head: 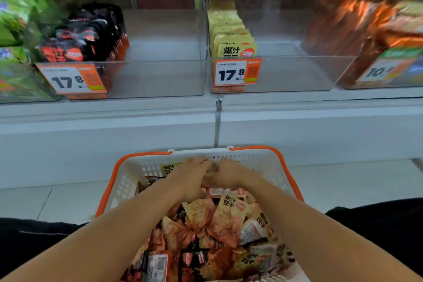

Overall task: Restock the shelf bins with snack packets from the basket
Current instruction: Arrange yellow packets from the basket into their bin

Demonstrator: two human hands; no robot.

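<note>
A white basket with orange rim (pixel 128 178) sits low in front of me, heaped with snack packets (pixel 219 231) in yellow, orange and black. Both hands reach into its far end, side by side. My left hand (pixel 191 176) and my right hand (pixel 229 174) have their fingers curled down over packets there, gripping them; the packets under the fingers are mostly hidden. Above, a clear shelf bin (pixel 160 75) holds black packets (pixel 87 36) on its left side. The bin to its right (pixel 286 73) holds a row of yellow packets (pixel 231 36).
Orange price tags reading 17.8 (pixel 73 81) hang on the bin fronts. Green packets (pixel 16 30) fill the far-left bin and orange packets (pixel 370 36) the right one, both blurred. A white shelf ledge (pixel 206 126) runs between bins and basket.
</note>
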